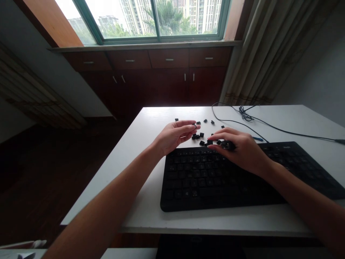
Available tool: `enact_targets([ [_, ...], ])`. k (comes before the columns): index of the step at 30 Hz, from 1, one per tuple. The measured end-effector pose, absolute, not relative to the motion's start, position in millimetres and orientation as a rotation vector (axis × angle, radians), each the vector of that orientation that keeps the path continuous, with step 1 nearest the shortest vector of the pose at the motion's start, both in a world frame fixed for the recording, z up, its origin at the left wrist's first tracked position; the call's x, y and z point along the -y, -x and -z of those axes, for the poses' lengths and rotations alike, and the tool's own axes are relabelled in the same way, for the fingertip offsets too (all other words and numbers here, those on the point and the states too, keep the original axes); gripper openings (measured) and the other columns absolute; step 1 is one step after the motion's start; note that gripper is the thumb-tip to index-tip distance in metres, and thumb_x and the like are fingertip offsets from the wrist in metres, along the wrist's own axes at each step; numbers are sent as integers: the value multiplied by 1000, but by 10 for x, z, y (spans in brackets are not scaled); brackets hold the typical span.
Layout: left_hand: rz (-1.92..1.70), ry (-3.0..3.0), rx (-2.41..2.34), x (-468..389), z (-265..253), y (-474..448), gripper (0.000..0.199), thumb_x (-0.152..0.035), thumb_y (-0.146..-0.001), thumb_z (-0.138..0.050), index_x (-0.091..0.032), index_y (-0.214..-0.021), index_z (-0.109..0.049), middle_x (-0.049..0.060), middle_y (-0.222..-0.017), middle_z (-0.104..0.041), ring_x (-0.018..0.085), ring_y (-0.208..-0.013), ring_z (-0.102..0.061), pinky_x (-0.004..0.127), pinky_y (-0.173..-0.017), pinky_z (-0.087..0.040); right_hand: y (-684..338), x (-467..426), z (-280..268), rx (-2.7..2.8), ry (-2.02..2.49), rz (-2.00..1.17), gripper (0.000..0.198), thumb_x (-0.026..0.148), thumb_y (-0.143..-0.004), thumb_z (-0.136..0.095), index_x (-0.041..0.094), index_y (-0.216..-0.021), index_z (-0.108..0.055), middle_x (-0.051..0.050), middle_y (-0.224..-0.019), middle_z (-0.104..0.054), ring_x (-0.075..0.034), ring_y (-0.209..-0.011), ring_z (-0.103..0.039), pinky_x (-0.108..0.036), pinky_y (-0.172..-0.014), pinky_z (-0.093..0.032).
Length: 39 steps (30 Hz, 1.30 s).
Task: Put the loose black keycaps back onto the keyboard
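A black keyboard [210,196] lies on the white table, with some key positions looking bare. My left hand [175,133] is above its upper left corner, fingers pinched on a small dark piece [194,126], mostly hidden by the fingertips. Over the keyboard's top edge, my right hand [239,145] is closed, with a square black keycap [210,142] between thumb and index fingertip. A dark object [228,145] also shows inside that hand; its kind is unclear. Several loose black keycaps [201,135] lie scattered behind the keyboard, between and beyond my hands.
A black cable [231,120] loops behind the keyboard and runs off right, with a tied bundle [244,114]. A thin blue item [258,139] lies near my right hand. The white table [140,201] ends at the left and front; dark cabinets [161,84] stand beyond.
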<state>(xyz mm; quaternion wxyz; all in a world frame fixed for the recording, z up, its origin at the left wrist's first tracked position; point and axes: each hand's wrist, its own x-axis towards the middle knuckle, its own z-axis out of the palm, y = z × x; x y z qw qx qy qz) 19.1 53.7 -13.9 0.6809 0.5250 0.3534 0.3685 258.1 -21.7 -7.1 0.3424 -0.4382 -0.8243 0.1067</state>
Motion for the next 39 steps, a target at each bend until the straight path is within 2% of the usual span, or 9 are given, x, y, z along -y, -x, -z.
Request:
enact_targets([
  [4,-901,-1699,-941,-453,144,-262,32,-40,-85,-73,-18,-109,-72,9,-109,-75,22,-102,-69,33,-91,-53,-2585,205,62,2217,1112,-275,25,31,-94,-62,25,-117,-70,-6,-115,-71,-20,-91,-70,-33,-84,-56],
  [8,-953,-2282,-1040,-288,121,-366,22,-37,-91,-65,-24,-106,-73,3,-95,-76,18,-82,-69,29,-77,-53,-2792,300,-20,2247,1106,-224,30,28,-95,-59,25,-124,-67,-6,-119,-70,-20,-96,-70,-33,-87,-55],
  [10,-953,-2507,-956,-190,101,-415,20,-32,-93,-62,-25,-109,-72,3,-94,-75,17,-80,-68,28,-72,-52,-3037,447,-53,2227,1110,-184,31,27,-95,-59,25,-126,-66,-6,-118,-69,-20,-97,-69,-33,-87,-56],
  [15,-1011,-2867,-548,50,65,-537,20,-17,-90,-64,-21,-108,-69,1,-94,-76,17,-80,-67,30,-76,-52,-3917,943,-38,2149,1230,-85,33,22,-90,-67,26,-123,-68,-7,-109,-70,-20,-94,-68,-32,-82,-57],
  [22,-1019,-2955,-325,236,112,-642,27,-11,-84,-70,-19,-110,-67,1,-95,-75,15,-80,-66,29,-74,-52,-4542,1265,147,2190,1387,-183,37,19,-91,-65,28,-127,-67,-6,-105,-66,-17,-88,-66,-28,-76,-54],
  [29,-1005,-2920,-405,175,159,-630,28,-11,-83,-71,-20,-109,-67,1,-93,-75,15,-80,-65,28,-76,-53,-4546,1349,187,2419,1411,-63,52,8,-88,-59,29,-136,-60,-8,-118,-65,-14,-80,-67,-28,-70,-53],
  [32,-998,-2919,-417,168,159,-630,29,-11,-82,-72,-20,-109,-67,1,-93,-75,15,-81,-65,28,-77,-53,-4569,1389,119,2515,1423,-22,64,0,-82,-56,28,-139,-57,-8,-127,-65,-18,-93,-69,-29,-76,-55],
  [35,-978,-2920,-420,177,157,-636,28,-11,-83,-71,-20,-109,-68,1,-93,-75,15,-81,-65,28,-78,-53,-4601,1374,101,2495,1360,-84,58,0,-82,-57,28,-133,-62,-6,-128,-67,-21,-107,-69,-32,-89,-57],
  [39,-971,-2921,-417,180,164,-638,27,-11,-83,-71,-20,-108,-68,2,-93,-75,15,-80,-65,28,-77,-53,-4599,1306,140,2391,1280,-95,42,7,-85,-63,27,-121,-68,-4,-120,-72,-21,-103,-71,-33,-92,-58],
])
